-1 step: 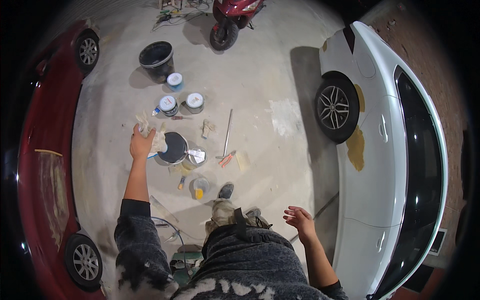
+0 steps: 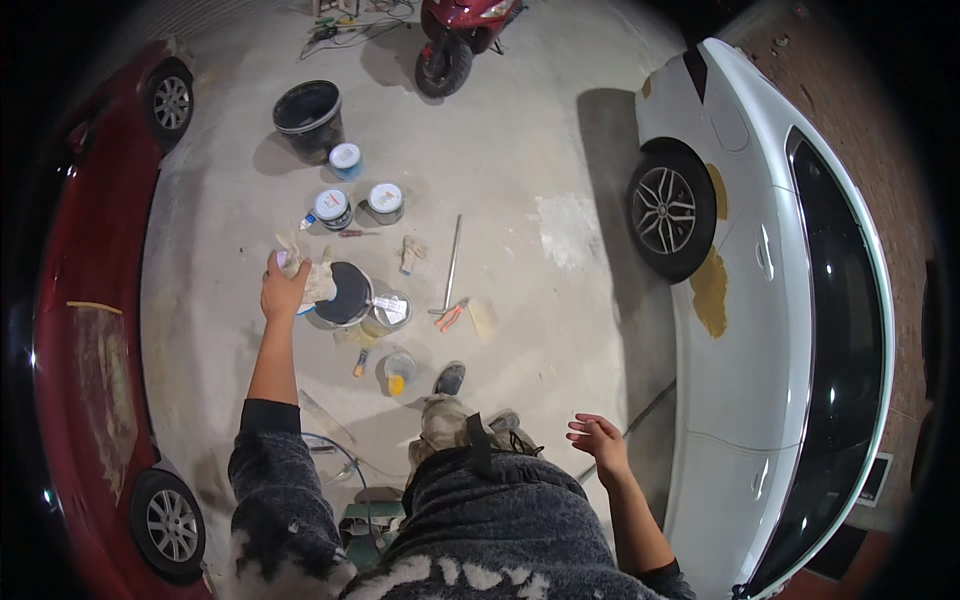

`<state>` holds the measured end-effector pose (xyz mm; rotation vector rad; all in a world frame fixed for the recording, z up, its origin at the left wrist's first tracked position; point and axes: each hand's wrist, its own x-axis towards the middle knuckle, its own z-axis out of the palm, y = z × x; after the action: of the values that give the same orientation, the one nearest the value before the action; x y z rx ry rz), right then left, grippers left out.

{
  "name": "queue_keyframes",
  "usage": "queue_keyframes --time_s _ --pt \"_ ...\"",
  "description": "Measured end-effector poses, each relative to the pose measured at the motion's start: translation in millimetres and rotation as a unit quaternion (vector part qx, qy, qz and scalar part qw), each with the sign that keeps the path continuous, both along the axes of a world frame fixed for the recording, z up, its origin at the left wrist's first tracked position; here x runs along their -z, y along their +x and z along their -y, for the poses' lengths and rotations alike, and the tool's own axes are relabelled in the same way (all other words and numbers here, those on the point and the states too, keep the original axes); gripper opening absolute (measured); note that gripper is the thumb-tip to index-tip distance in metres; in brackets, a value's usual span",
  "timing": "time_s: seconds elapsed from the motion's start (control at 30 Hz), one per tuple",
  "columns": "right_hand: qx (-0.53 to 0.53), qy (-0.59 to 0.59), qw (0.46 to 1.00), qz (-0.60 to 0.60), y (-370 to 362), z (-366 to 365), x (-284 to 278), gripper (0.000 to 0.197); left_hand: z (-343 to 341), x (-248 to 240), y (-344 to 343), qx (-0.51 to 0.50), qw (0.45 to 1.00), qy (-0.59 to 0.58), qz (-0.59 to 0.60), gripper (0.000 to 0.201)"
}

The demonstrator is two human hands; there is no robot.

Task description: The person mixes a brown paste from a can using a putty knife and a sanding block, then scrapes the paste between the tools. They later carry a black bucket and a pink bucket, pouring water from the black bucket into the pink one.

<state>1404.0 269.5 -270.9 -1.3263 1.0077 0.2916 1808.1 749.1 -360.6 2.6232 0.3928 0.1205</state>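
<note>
Your left hand (image 2: 285, 292) is closed on a crumpled, pale cloth bundle (image 2: 319, 285), thumb and fingers pinching it while its loose ends stick out above and to the right. The bundle is at the left edge of a round bucket with a dark top (image 2: 345, 292); whether the two touch, you cannot tell from this angle. Your right hand (image 2: 598, 440) holds nothing and hangs with its fingers loosely bent, between your body and the white car (image 2: 750, 340). Just right of the bucket stands a clear container (image 2: 393, 310) with a white label, and nearer your feet lie a brush (image 2: 360, 364) and a cup with yellow on it (image 2: 397, 372). Further right, orange-handled pliers (image 2: 451, 317) lie near the lower end of a long metal bar (image 2: 454, 262). Beyond the bucket, two white-lidded tins (image 2: 332, 206) stand side by side.
</note>
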Motion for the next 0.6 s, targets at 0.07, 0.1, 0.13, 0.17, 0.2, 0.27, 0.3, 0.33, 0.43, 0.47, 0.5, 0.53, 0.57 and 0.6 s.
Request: queue_keyframes --time_s 0.07,0.1,0.13,0.17,0.2,0.27,0.3,0.33,0.43,0.47,0.5,0.53,0.57,0.6 --pt "-0.025 -0.070 0.997 -0.028 -36 13 29 0.031 2 39 -15 0.006 1.000 -0.011 -0.001 0.072" --pt "-0.037 -0.105 0.993 -0.047 -58 19 44 0.031 3 60 -24 0.024 0.998 -0.035 -0.036 0.073" --pt "-0.036 -0.129 0.988 -0.073 -81 25 58 0.031 3 82 -37 0.036 0.996 -0.046 -0.064 0.073" --pt "-0.032 -0.123 0.986 -0.106 -105 30 68 0.032 3 103 -54 0.045 0.995 -0.047 -0.076 0.072" --pt "-0.028 -0.119 0.982 -0.142 -129 35 76 0.032 5 124 -75 0.059 0.989 -0.064 -0.120 0.070" --pt "-0.011 -0.110 0.972 -0.209 -173 40 86 0.033 5 161 -122 0.099 0.973 -0.065 -0.197 0.064" --pt "0.002 -0.106 0.965 -0.240 -192 39 88 0.034 2 176 -145 0.126 0.957 -0.041 -0.260 0.062" --pt "0.017 -0.111 0.951 -0.287 -205 38 90 0.034 0 188 -171 0.142 0.943 -0.047 -0.296 0.059" --pt "0.034 -0.106 0.953 -0.282 -219 27 92 0.032 -12 208 -231 0.191 0.853 -0.038 -0.484 0.052" --pt "0.016 -0.096 0.957 -0.273 -217 22 92 0.034 -13 210 -248 0.183 0.849 -0.050 -0.494 0.049" --pt "0.008 -0.086 0.969 -0.232 -211 16 93 0.034 -13 209 -265 0.170 0.847 -0.055 -0.501 0.046" --pt "0.001 -0.080 0.974 -0.213 -204 11 93 0.035 -11 206 -276 0.142 0.839 -0.058 -0.523 0.043" --pt "-0.002 -0.075 0.975 -0.208 -196 7 94 0.035 -9 201 -284 0.175 0.855 -0.075 -0.482 0.042" --pt "-0.028 -0.070 0.982 -0.173 -188 3 95 0.035 -5 196 -290 0.194 0.865 -0.091 -0.454 0.040"
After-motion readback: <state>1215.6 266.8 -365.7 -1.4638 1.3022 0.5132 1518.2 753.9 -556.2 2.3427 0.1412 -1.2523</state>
